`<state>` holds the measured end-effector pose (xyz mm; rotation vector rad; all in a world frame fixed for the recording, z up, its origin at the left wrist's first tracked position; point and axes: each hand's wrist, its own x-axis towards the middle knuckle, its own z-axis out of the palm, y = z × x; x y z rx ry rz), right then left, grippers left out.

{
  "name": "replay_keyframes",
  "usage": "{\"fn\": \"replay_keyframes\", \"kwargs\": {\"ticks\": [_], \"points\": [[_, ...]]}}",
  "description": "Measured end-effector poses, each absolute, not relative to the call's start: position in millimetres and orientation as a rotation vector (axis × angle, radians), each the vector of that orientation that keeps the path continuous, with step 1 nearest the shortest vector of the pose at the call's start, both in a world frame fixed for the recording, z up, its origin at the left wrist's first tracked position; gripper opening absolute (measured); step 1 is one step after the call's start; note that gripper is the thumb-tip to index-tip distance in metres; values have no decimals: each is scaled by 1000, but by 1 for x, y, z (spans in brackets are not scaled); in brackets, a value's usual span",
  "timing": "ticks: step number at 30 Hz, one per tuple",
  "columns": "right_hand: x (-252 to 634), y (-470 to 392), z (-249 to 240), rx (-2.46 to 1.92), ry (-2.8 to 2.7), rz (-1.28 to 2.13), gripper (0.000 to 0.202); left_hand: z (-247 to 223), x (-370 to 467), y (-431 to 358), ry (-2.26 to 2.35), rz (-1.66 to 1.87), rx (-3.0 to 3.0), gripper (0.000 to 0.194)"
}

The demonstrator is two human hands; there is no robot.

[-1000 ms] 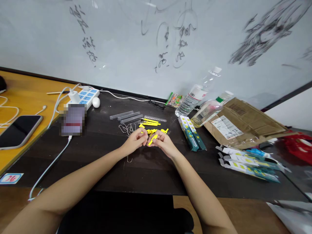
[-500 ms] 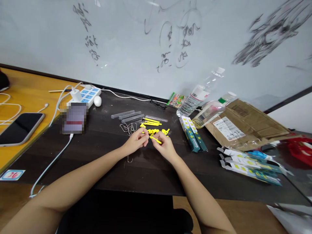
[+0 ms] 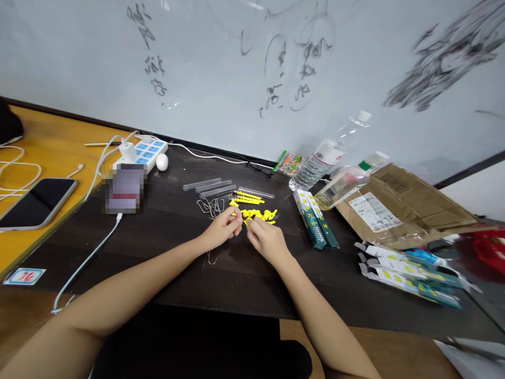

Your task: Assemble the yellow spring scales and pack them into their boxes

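Note:
My left hand (image 3: pixel 223 230) is closed in a pinch above the dark table; what its fingertips hold, if anything, is hidden. Close beside it, my right hand (image 3: pixel 270 241) pinches a yellow plastic piece (image 3: pixel 246 222), mostly covered by the fingers. Just beyond both hands is a loose pile of small yellow plastic parts (image 3: pixel 269 215). Thin yellow plastic strips (image 3: pixel 249 198) lie behind the pile. Several clear plastic tubes (image 3: pixel 213 187) rest farther back to the left. A tangle of bent metal wire hooks (image 3: pixel 211 207) lies near my left hand, and one hook (image 3: pixel 212 258) lies nearer me.
To the right are two upright-printed narrow boxes (image 3: pixel 314 218), a water bottle (image 3: pixel 317 164), a second bottle (image 3: pixel 347 184), a cardboard package (image 3: pixel 410 205) and several opened boxes (image 3: pixel 410 276). A power strip (image 3: pixel 152 151), a phone on a cable (image 3: pixel 126 189) and another phone (image 3: pixel 37 203) occupy the left.
My right hand has turned palm-down, so the yellow piece it holds is now mostly hidden. My left hand has barely moved. The whole view has shifted slightly.

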<state>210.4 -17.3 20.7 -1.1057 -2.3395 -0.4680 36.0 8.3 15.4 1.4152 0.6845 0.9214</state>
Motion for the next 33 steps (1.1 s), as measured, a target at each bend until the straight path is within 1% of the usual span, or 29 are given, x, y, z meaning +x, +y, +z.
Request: {"fn": "replay_keyframes", "kwargs": {"ticks": [3, 6, 9, 12, 15, 18, 22, 28, 30, 33], "points": [[209, -18, 19, -1122, -2367, -556, 17, 11, 38, 10, 657, 910, 1358, 24], [206, -19, 17, -1132, -2370, -502, 18, 9, 39, 9, 669, 927, 1394, 24], [201, -20, 16, -1145, -2299, -245, 18, 9, 38, 8, 705, 977, 1535, 19], [198, -21, 12, -1157, -2157, 40, 13, 11, 35, 6, 778, 1026, 1741, 13], [195, -21, 8, -1139, -2029, 225, 7, 14, 32, 4, 857, 1044, 1927, 12], [194, -21, 5, -1070, -1909, 359, 5, 17, 32, 3, 891, 1039, 2032, 12], [190, -23, 5, -1007, -1737, 592, 8, 19, 31, 1, 880, 1023, 2069, 11], [183, -27, 19, -856, -1256, 1451, 26, 19, 28, 3, 879, 1045, 2145, 12], [183, -27, 23, -799, -1169, 1586, 28, 19, 28, 3, 864, 1054, 2141, 12], [185, -27, 25, -751, -1093, 1648, 25, 20, 29, 3, 813, 1060, 2091, 10]]}}
